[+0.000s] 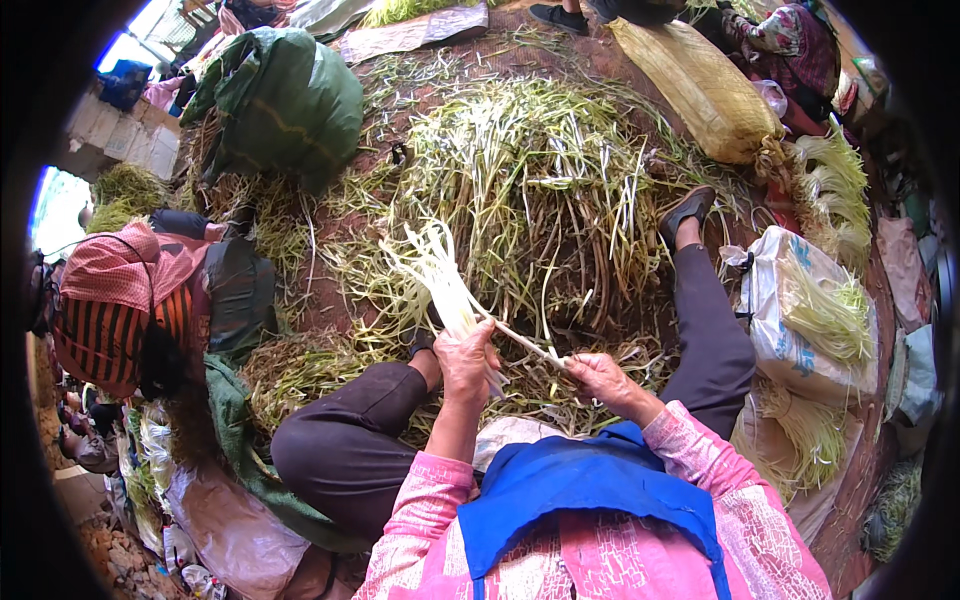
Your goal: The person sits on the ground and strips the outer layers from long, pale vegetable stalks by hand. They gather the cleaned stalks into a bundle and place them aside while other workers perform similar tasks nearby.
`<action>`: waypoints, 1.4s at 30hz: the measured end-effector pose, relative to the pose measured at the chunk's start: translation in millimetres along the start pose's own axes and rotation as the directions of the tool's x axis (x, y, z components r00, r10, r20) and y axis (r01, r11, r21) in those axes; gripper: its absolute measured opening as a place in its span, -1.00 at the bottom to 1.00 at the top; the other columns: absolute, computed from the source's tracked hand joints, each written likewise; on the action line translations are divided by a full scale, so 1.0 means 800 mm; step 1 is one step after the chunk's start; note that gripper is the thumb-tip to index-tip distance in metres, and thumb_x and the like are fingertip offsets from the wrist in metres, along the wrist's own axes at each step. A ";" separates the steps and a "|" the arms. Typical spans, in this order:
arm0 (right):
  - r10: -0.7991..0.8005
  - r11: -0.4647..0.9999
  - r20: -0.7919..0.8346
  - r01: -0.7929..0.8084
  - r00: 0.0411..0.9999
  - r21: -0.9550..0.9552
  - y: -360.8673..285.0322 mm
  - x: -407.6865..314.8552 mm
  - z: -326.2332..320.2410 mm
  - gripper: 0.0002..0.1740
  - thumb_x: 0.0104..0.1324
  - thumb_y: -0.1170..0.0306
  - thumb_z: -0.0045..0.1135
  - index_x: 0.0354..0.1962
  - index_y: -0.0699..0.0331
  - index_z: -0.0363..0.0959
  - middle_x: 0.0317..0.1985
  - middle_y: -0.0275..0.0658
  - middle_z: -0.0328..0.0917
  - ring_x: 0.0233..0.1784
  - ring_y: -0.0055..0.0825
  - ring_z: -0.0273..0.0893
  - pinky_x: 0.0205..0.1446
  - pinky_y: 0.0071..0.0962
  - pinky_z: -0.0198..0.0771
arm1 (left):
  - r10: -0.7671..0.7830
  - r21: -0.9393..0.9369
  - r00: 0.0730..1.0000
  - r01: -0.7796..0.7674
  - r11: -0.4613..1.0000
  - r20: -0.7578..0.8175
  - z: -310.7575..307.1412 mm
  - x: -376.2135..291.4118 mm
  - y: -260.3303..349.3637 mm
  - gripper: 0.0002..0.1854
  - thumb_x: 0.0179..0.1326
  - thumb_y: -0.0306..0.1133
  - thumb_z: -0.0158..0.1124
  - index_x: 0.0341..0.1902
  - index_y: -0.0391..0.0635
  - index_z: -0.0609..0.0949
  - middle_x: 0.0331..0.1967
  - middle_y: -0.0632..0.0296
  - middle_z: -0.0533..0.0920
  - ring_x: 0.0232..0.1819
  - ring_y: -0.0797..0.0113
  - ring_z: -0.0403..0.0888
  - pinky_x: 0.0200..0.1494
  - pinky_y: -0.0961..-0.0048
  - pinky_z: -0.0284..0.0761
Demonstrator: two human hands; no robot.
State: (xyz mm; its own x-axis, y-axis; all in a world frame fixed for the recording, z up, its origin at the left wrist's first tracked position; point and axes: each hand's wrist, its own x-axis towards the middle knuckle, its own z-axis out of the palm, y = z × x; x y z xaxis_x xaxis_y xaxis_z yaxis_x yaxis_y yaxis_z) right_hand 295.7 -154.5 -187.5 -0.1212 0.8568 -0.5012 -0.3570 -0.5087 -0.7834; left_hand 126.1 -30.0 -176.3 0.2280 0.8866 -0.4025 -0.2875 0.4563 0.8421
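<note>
My left hand (463, 364) is closed around a bunch of pale, white-green plant stalks (437, 289), whose loose ends fan out up and to the left. A single pale stalk (525, 343) slants from beside that bunch to my right hand (604, 381), its lower end pinched between thumb and fingers. Both hands are above my lap, between my bent legs. Just beyond them, a large heap of cut green and white stalks (525, 172) lies on a reddish-brown ground covering, with brown stems at its near side.
A green sack (300, 105) stands at upper left, above a person in a striped top (112, 337). A yellow woven sack (705, 90) lies at upper right. Beside my right leg, a white sack package (772, 300) bears sorted stalks (825, 311). Other people sit around the edges.
</note>
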 end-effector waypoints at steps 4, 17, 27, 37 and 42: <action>-0.049 0.987 -0.014 0.046 0.999 -0.151 -0.002 0.005 -0.003 -0.69 0.34 0.25 -0.11 -0.46 0.29 0.42 -0.64 -0.49 0.35 -0.62 -0.83 0.18 -0.59 -0.74 0.10 | -0.019 -0.031 0.999 0.021 0.999 0.048 -0.001 0.001 0.006 -0.84 0.07 -0.46 0.22 -0.29 -0.28 0.54 -0.56 0.22 0.59 -0.85 0.60 0.28 -0.79 0.70 0.20; -0.062 0.474 0.063 0.085 0.996 -0.877 0.037 -0.002 -0.061 -0.73 0.25 0.28 -0.07 -0.41 0.29 0.51 -0.57 -0.24 0.53 -0.54 -0.43 0.44 -0.43 -0.41 0.34 | 0.148 -0.202 0.981 -0.171 0.964 -0.126 -0.027 0.020 0.044 -0.94 0.13 -0.50 0.16 -0.36 -0.20 0.49 -0.59 0.13 0.59 -0.84 0.59 0.32 -0.84 0.72 0.23; -0.262 0.291 0.071 0.149 0.963 -0.945 -0.010 0.025 -0.063 -0.66 0.17 0.18 0.00 -0.25 0.26 0.49 -0.13 -0.14 0.43 -0.13 -0.38 0.44 -0.06 -0.46 0.40 | 0.033 -0.231 0.994 -0.056 0.971 -0.100 -0.031 0.016 0.039 -0.92 0.12 -0.49 0.18 -0.33 -0.18 0.47 -0.54 0.11 0.60 -0.86 0.55 0.31 -0.84 0.63 0.25; -0.196 0.571 0.068 0.170 0.978 -0.803 -0.047 0.056 0.057 -0.66 0.25 0.16 -0.11 -0.42 0.28 0.45 -0.59 -0.10 0.47 -0.48 -0.14 0.47 -0.39 -0.28 0.32 | -0.186 -0.197 0.981 0.192 0.961 0.050 -0.019 -0.001 0.008 -0.77 0.10 -0.29 0.25 -0.30 -0.21 0.52 -0.42 0.12 0.62 -0.67 0.54 0.46 -0.66 0.62 0.40; -0.377 0.334 0.240 0.373 0.894 -0.865 -0.054 0.061 0.058 -0.70 0.27 0.23 -0.08 -0.45 0.29 0.46 -0.57 -0.13 0.48 -0.56 -0.26 0.45 -0.46 -0.35 0.36 | -0.209 -0.146 0.963 0.234 0.961 0.171 -0.013 -0.011 -0.011 -0.76 0.08 -0.35 0.27 -0.28 -0.27 0.53 -0.34 0.07 0.62 -0.38 0.37 0.58 -0.36 0.49 0.50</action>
State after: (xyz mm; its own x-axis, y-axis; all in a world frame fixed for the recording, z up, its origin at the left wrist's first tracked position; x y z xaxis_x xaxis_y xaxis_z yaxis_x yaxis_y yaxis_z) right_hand 262.2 -86.8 -161.1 -0.1965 0.9784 -0.0646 0.6371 0.0773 -0.7669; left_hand 116.8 -40.8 -184.3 0.4387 0.7454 -0.5018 -0.3588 0.6573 0.6627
